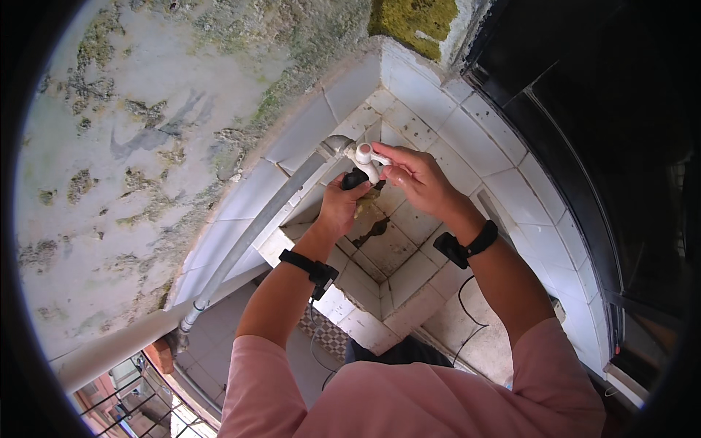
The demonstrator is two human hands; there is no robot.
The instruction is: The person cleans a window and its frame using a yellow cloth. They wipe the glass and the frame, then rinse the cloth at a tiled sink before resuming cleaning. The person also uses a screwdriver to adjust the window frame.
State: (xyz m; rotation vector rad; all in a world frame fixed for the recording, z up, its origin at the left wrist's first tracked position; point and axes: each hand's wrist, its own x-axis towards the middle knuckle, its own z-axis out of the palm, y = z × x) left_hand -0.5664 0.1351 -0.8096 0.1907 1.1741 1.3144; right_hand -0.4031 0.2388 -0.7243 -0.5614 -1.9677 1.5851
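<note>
A white tap [363,157] juts from a grey pipe elbow at the corner of a small tiled basin [402,249]. The thumb and fingers of my right hand [419,178] pinch the tap's white lever handle [381,159]. Just below the spout, my left hand [338,207] grips a small black object [355,179]; its exact kind cannot be made out, and my fingers hide part of it. The spout's end lies close beside it, but whether they touch is unclear.
A grey pipe [263,213] runs down the wall from the tap. White tiles [482,145] line the walls around the basin, below a peeling, mouldy wall [164,109]. Dark stains mark the basin floor. Cables [464,306] hang from black wrist-worn devices [322,275].
</note>
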